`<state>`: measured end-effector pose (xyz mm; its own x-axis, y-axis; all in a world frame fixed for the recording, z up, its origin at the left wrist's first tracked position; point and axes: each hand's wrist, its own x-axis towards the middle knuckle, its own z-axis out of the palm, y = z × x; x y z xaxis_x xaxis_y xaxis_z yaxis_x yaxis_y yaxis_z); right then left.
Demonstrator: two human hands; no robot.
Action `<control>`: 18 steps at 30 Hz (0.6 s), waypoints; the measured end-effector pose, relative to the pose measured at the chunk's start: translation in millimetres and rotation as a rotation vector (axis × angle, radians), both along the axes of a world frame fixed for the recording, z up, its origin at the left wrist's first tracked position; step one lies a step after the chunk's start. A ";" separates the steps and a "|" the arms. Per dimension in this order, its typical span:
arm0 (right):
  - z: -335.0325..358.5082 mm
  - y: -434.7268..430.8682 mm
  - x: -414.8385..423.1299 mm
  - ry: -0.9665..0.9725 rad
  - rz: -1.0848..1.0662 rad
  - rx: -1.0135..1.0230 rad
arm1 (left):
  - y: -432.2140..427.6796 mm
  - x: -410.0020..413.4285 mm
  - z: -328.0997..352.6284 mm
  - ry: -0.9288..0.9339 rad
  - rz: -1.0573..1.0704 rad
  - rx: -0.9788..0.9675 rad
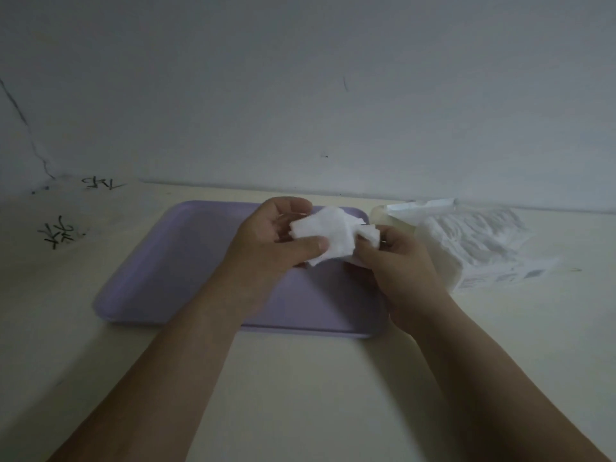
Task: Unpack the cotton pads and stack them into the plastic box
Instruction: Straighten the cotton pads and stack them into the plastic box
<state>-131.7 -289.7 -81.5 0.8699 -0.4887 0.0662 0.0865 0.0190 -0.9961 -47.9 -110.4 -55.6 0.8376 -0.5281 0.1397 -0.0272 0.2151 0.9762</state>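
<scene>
Both hands meet over the lavender tray (160,268). The left hand (273,238) curls thumb and fingers round a loose bunch of white cotton pads (325,235), and the right hand (400,265) pinches their right edge. Farther right, the opened pad packet (483,241) lies on the table (300,378).

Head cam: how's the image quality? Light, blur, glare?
Head view: dim, flat, greyish light, no glare or hard shadows; the cotton pads are the brightest patch, showing little surface detail. Head view too: the left hand and right hand look soft at the edges, as does the bag on the right, whose print cannot be read; the tray has an outline easy to follow.
</scene>
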 end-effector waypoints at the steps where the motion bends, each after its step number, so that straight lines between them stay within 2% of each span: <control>1: 0.9 -0.2 -1.2 -0.010 0.045 -0.001 | -0.2 -2.9 1.1 0.003 -0.067 -0.012; 3: 4.2 0.3 -3.7 -0.018 0.147 0.033 | -1.3 -5.8 0.4 -0.047 -0.139 0.043; 6: 8.3 -0.4 -5.9 -0.047 0.249 0.071 | -0.1 -1.9 -3.9 -0.131 -0.111 0.116; 12: 13.4 -2.7 -8.0 -0.025 0.306 0.135 | 2.7 -1.3 -3.3 -0.186 -0.085 0.164; 18: 12.9 -11.0 -7.3 0.026 0.132 0.126 | 9.4 0.1 4.2 -0.148 -0.066 0.179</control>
